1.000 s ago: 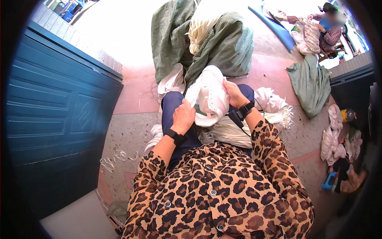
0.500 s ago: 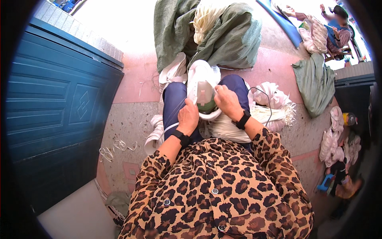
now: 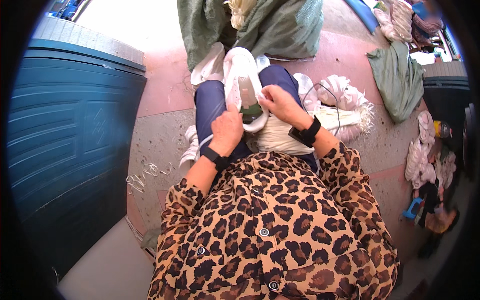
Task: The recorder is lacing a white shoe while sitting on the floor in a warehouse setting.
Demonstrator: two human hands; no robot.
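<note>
A white shoe lies between my knees, its opening toward me and a grey and green inside showing. My left hand is closed, its fingers pinching the shoe's left edge. On the opposite edge, the fingertips of my right hand are pinched together; whether a lace end is between them is too small to tell. A thick bundle of cream cords, like shoelaces, lies across my lap under the right hand. Another white shoe sits just beyond my left knee.
Green woven sacks stand ahead, with pale cords on top. White bundles lie right of my knee, beside a dark looped cord. Loose white laces are on the floor at left, near a blue door. A person sits far right.
My view has shifted, so the shoe, sacks and knees appear higher. Both hands stay at the shoe's edges; the right wrist has turned a little.
</note>
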